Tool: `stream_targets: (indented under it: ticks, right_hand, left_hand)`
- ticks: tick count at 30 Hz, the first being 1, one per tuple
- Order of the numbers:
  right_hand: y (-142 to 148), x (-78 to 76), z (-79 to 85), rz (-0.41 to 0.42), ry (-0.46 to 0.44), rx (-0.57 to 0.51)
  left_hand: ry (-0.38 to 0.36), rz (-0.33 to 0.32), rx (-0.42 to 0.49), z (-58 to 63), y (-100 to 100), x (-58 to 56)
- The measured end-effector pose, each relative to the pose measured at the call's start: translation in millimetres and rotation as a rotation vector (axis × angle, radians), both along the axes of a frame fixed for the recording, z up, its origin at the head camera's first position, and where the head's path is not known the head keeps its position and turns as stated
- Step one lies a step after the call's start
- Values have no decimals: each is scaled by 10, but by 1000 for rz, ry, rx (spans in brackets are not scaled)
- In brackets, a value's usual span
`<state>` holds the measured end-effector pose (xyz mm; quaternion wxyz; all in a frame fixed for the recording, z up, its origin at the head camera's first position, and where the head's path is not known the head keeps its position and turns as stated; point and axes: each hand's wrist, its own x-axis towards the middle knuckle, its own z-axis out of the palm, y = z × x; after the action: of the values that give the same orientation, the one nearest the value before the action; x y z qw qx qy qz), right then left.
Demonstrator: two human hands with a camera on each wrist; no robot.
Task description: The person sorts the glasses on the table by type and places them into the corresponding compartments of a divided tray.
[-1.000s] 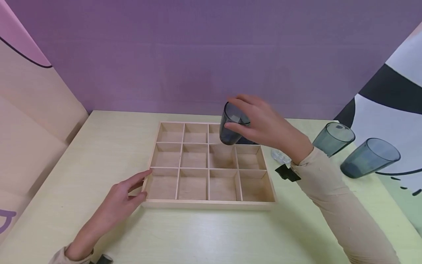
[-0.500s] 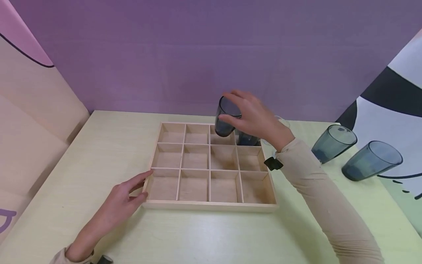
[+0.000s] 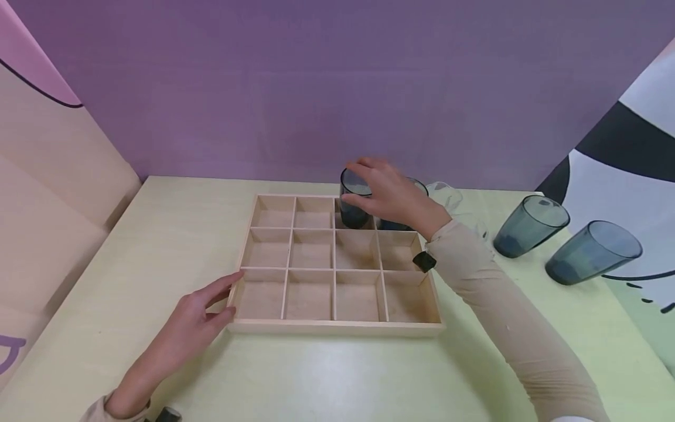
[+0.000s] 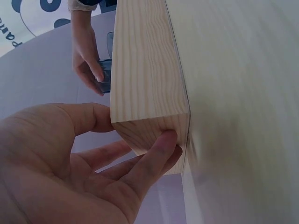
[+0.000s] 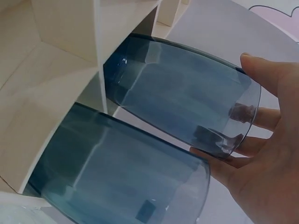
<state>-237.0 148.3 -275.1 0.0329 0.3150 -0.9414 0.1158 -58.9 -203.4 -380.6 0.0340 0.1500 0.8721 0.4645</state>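
Observation:
My right hand [image 3: 392, 196] holds a smoky blue drinking glass [image 3: 354, 205] by its rim, thumb and fingers on opposite sides. The base of this glass [image 5: 182, 93] sits in the third back compartment of a wooden divided box [image 3: 337, 327]. Beside it, a second blue glass [image 5: 126, 168] stands in the back right compartment, partly hidden by the hand in the head view. My left hand [image 3: 184, 328] rests its fingertips against the box's left wall at the front corner. In the left wrist view those fingers [image 4: 156, 151] touch the wood without wrapping round it.
Two more blue glasses, one nearer the box [image 3: 532, 225] and one farther right [image 3: 593, 252], stand on the table's right side. A clear transparent object [image 3: 445, 196] lies behind the right forearm. A purple wall [image 3: 337, 94] rises along the table's back edge.
My right hand has moved left and then down, lowering the held glass into the back-row compartment. The second glass now shows behind the hand. My left hand has stayed on the box.

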Motion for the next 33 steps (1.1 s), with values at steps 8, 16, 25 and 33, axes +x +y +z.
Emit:
stream_targets:
  ticks: [8,16,25,33]
  right_hand:
    - [-6,-52,-83,11,13,10]
    - [-20,-41,-184,24,-20,11]
    - [6,-7,-194,-1,-31,4]
    - [-32,55,-166,23,15,15]
  left_hand:
    - [2,12,-8,7,5,3]
    - [3,22,-12,-2,-5,39]
    - [-12,28,-11,9,-7,42]
    - [-18,44,-12,13,-36,59]
